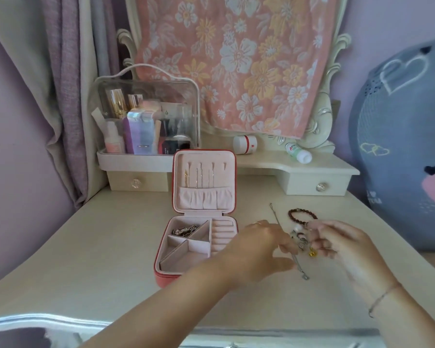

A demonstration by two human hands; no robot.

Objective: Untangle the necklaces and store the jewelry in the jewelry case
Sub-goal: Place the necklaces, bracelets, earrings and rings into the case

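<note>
A pink jewelry case point(196, 247) stands open on the dressing table, its lid upright. A dark chain lies in its top left compartment point(185, 231), and thin chains hang in the lid point(199, 175). To the right lies a jewelry pile point(302, 243): a silver chain, a pearl and a yellow charm. Behind it is a brown bead bracelet point(300, 214). My left hand point(261, 247) reaches over the pile from the left, fingers spread and touching the silver chain. My right hand point(337, 243) pinches something small at the pile's right side; blur hides what.
A clear cosmetics organiser point(146, 114) full of bottles stands behind the case on a raised shelf. A white jar point(245, 144) and a lying tube point(298, 153) are on the shelf. A big blue plush point(407, 146) fills the right side. A floral towel hangs over the mirror.
</note>
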